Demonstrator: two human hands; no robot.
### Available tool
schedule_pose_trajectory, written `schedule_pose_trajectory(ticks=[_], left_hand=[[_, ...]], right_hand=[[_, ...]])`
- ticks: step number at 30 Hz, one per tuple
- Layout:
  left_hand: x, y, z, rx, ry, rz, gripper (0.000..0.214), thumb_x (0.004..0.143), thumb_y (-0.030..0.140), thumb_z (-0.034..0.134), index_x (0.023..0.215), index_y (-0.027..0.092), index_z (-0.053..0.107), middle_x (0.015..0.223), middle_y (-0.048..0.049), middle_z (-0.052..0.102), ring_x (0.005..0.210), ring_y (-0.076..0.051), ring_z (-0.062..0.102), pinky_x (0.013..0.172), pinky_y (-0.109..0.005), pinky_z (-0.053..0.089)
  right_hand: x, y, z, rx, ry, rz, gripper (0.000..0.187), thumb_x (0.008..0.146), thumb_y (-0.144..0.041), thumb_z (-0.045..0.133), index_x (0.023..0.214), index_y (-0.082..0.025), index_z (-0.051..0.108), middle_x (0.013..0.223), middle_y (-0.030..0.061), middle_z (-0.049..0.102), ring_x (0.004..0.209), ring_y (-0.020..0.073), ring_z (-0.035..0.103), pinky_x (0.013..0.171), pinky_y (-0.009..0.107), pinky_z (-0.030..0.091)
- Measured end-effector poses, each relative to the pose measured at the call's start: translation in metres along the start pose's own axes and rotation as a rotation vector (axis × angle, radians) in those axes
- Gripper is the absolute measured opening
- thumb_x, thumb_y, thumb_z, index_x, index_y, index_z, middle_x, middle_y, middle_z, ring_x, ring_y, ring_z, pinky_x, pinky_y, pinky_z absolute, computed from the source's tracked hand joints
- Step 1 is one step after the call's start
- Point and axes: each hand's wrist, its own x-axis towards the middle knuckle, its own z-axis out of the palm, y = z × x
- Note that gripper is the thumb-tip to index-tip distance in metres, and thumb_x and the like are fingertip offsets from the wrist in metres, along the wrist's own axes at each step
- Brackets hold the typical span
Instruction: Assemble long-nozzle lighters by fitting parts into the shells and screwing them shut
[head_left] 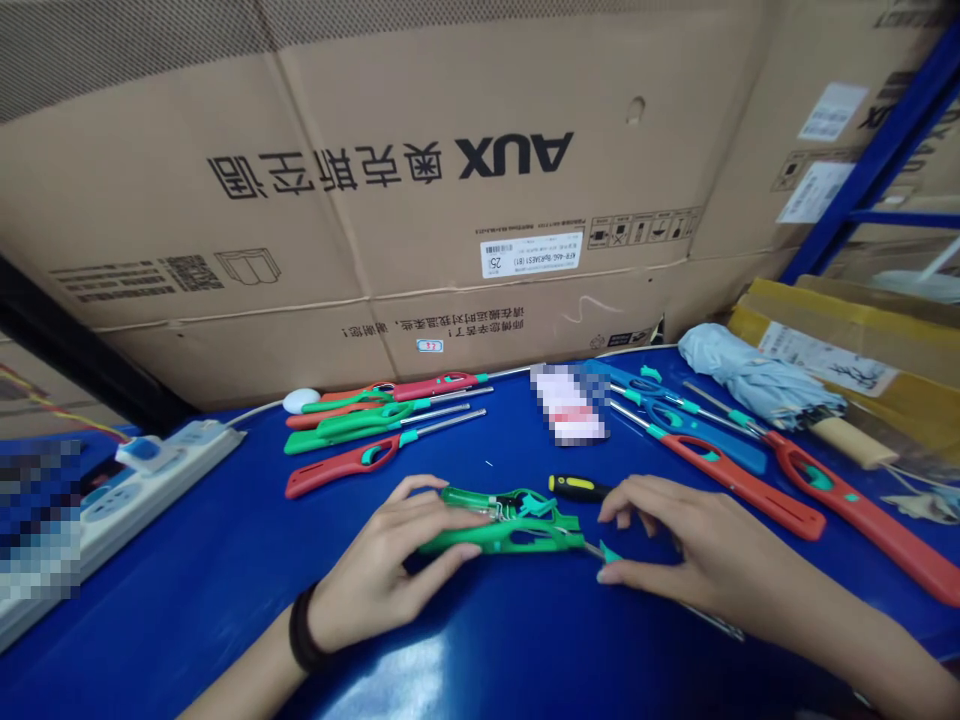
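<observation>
A green long-nosed lighter (517, 535) lies on the blue table (225, 560) with its casing opened, so its inner parts show. My left hand (390, 570) grips its handle end, thumb and fingers closed around it. My right hand (675, 555) pinches the metal tube and a small teal piece (609, 552) at the lighter's front end. A black and yellow screwdriver (577, 488) lies just behind the lighter, between my two hands.
Several red and green lighters (375, 420) lie at the back left; blue and red ones (712, 440) lie at the back right. A white power strip (127, 490) sits at left, a folded umbrella (765, 385) at right. Cardboard boxes (420, 200) wall the back.
</observation>
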Motion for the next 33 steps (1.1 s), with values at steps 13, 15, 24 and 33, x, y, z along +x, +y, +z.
schedule_pose_trajectory(ticks=[13,15,24,33], left_hand=[[0.008,-0.006,-0.007,-0.396,0.059,-0.389,0.024,0.090,0.033,0.054,0.103,0.018,0.069,0.097,-0.0055,0.073,0.085,-0.019,0.069,0.075,-0.027,0.055],[0.011,-0.004,-0.005,-0.406,0.030,-0.395,0.024,0.091,0.033,0.053,0.102,0.019,0.069,0.099,-0.0053,0.073,0.089,-0.020,0.068,0.079,-0.029,0.055],[0.036,-0.018,-0.011,-0.076,-0.004,-0.262,0.025,0.092,0.035,0.052,0.108,0.021,0.066,0.107,-0.0064,0.068,0.102,-0.022,0.062,0.093,-0.040,0.047],[0.025,-0.010,0.007,0.146,-0.209,-0.114,0.049,0.080,0.045,0.066,0.123,0.024,0.054,0.117,-0.0086,0.059,0.106,-0.025,0.056,0.092,-0.043,0.046]], right_hand=[[0.037,-0.017,0.018,0.010,0.228,-0.324,0.016,0.089,-0.029,0.058,0.099,-0.019,0.064,0.086,0.0045,0.068,0.078,0.0184,0.063,0.070,0.030,0.050],[0.032,-0.013,0.020,-0.006,0.221,-0.327,0.016,0.089,-0.030,0.059,0.097,-0.018,0.065,0.084,0.0046,0.068,0.077,0.0191,0.063,0.068,0.030,0.050],[0.028,-0.009,0.032,-0.052,0.175,-0.198,0.021,0.083,-0.031,0.065,0.101,-0.020,0.063,0.091,0.0052,0.066,0.081,0.0203,0.065,0.068,0.031,0.053],[0.032,-0.021,0.015,0.060,0.142,-0.067,0.009,0.088,-0.031,0.059,0.090,-0.024,0.064,0.088,0.0017,0.067,0.082,0.0182,0.064,0.071,0.029,0.050]])
